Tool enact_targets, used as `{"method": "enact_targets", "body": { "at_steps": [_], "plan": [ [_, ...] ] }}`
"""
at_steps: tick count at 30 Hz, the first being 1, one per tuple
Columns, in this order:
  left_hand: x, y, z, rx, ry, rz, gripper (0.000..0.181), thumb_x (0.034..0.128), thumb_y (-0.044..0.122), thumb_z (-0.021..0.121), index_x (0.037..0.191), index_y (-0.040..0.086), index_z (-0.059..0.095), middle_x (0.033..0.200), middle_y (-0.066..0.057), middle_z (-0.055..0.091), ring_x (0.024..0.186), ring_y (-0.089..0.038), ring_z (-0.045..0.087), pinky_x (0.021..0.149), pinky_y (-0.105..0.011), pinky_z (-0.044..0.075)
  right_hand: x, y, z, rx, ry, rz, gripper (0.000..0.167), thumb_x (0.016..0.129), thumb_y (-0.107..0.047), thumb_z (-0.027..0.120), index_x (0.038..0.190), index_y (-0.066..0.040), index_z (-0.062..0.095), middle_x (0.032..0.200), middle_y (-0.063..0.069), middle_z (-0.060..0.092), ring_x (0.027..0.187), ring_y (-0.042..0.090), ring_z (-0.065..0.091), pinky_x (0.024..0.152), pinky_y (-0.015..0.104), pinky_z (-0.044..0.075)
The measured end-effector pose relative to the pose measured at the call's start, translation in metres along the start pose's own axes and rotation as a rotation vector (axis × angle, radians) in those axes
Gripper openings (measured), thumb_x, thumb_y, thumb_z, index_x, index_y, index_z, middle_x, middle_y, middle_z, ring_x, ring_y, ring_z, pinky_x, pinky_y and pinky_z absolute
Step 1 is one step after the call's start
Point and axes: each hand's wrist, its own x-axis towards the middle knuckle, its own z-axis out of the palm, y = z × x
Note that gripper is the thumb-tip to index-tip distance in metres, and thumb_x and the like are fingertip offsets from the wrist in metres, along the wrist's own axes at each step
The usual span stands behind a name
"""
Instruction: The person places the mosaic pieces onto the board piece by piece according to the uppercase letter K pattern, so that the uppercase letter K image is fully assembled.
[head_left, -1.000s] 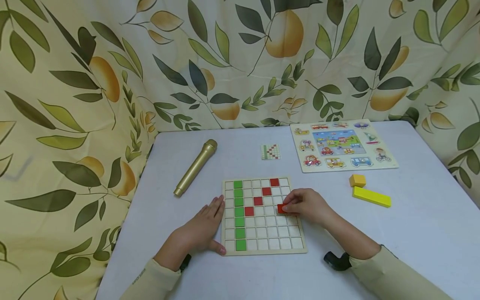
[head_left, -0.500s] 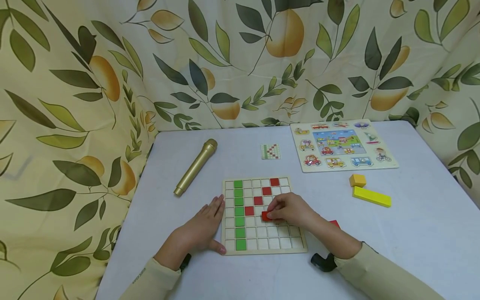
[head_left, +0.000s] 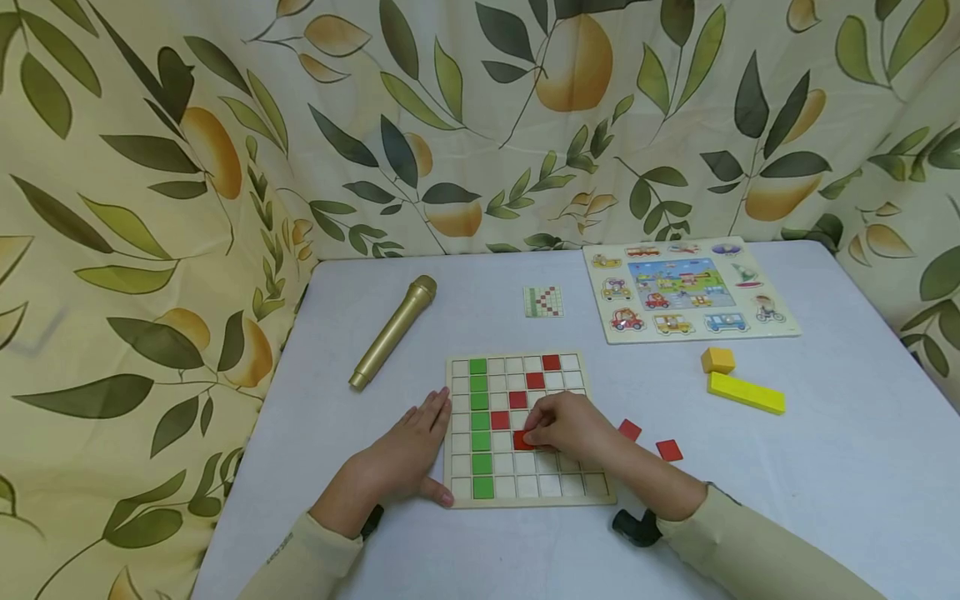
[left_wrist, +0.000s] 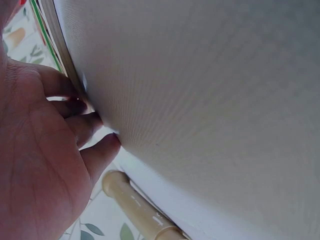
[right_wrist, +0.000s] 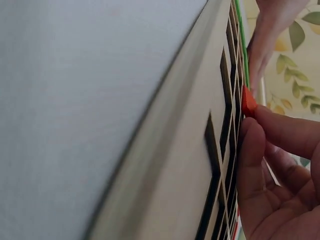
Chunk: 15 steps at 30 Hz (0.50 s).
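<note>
A wooden grid board (head_left: 532, 503) lies on the white table, with a column of green tiles (head_left: 481, 420) and a diagonal of red tiles (head_left: 518, 400). Thumb and fingers of my right hand (head_left: 570, 427) pinch a red square tile (head_left: 522, 440) over a cell in the fifth row; in the right wrist view the red tile (right_wrist: 248, 101) looks tilted against the grid. My left hand (head_left: 401, 454) lies along the board's left edge, fingers extended and thumb at the lower corner. Beside my right forearm lie two loose red tiles (head_left: 670, 450), one partly covered.
A small pattern card (head_left: 543, 302) lies behind the board. To the left is a gold microphone-shaped object (head_left: 393, 333). A vehicle picture puzzle (head_left: 693, 325) sits back right, with a yellow bar (head_left: 746, 393) and an orange-yellow block (head_left: 717, 360) in front.
My right hand has carried the red tile leftward and down across the grid to the fifth row. Two loose red tiles have come into view behind the arm. The left hand stays put.
</note>
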Motion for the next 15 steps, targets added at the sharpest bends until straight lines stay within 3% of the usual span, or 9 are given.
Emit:
{"method": "enact_targets", "body": {
  "at_steps": [9,15],
  "plan": [
    [0.0014,-0.0009,0.001,0.006,-0.005,-0.005,0.134,0.0663,0.066,0.08,0.158,-0.007,0.013,0.167,-0.021,0.002,0.153,-0.034,0.005,0.121,-0.048,0.02,-0.0001,-0.0047,0.0069,-0.121,0.036,-0.04,0.014,0.084,-0.008,0.08,0.077,-0.016,0.07,0.07,-0.006,0.061,0.07,0.015,0.055,0.063,0.031,0.048],
    [0.0027,-0.0014,0.0022,0.015,-0.008,-0.007,0.135,0.0665,0.067,0.08,0.158,-0.006,0.012,0.167,-0.02,0.001,0.153,-0.033,0.003,0.121,-0.048,0.02,-0.001,-0.0057,0.0077,-0.139,0.038,-0.04,0.013,0.084,-0.01,0.081,0.078,-0.016,0.071,0.071,-0.007,0.061,0.071,0.014,0.055,0.064,0.03,0.049]
  ]
}}
